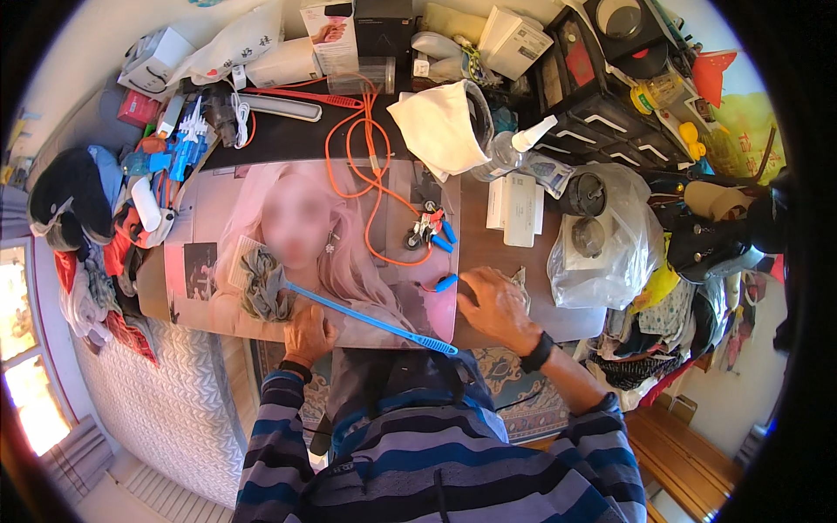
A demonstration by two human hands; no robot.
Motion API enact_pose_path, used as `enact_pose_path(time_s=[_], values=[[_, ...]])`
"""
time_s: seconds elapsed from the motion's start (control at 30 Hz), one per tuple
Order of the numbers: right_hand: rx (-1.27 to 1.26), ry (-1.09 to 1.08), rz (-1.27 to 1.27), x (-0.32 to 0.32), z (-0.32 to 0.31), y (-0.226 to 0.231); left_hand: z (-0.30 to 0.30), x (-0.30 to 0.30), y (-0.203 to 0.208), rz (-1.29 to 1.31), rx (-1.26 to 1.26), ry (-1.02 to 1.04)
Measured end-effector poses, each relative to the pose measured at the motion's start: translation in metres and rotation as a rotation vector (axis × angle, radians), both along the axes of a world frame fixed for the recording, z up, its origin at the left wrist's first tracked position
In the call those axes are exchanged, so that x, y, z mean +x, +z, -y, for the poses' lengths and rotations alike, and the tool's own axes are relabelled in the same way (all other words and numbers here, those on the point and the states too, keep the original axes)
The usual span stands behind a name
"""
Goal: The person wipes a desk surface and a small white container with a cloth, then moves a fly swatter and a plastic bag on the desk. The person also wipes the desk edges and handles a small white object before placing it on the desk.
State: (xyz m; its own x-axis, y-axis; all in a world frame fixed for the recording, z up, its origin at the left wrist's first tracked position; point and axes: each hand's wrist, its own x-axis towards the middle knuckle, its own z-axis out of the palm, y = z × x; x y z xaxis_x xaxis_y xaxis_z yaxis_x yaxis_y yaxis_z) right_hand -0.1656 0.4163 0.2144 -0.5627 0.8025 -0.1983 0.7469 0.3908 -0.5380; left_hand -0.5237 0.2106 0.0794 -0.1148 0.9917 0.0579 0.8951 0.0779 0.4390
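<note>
The blue rod (pixel 370 320) lies between the left hand (pixel 309 336), fingers curled beside it, and the flat right hand (pixel 493 307).

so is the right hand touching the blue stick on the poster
Apart. The head view shows the right hand resting flat on the poster's edge, with bare poster between it and the blue stick, whose end lies lower left.

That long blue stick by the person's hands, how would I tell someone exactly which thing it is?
Start at the big pink poster spread over the desk. Along its near edge, between the left hand and the right hand, a thin blue strip runs slantwise from a grey cloth bundle. It is straight and flat, unlike the looping orange cable further back.
</note>
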Motion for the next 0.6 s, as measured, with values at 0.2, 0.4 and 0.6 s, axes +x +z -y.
enact_pose_path(time_s=[0.2,0.4,0.6], values=[[0.110,-0.211,-0.005,-0.054,-0.006,-0.044,0.002,-0.007,0.000,0.051,-0.033,-0.043],[0.161,-0.340,0.109,-0.073,-0.027,-0.087,0.000,-0.020,0.002,0.149,-0.080,-0.138],[0.091,-0.411,0.196,-0.075,-0.035,-0.103,-0.004,-0.037,0.005,0.264,-0.168,-0.238]])
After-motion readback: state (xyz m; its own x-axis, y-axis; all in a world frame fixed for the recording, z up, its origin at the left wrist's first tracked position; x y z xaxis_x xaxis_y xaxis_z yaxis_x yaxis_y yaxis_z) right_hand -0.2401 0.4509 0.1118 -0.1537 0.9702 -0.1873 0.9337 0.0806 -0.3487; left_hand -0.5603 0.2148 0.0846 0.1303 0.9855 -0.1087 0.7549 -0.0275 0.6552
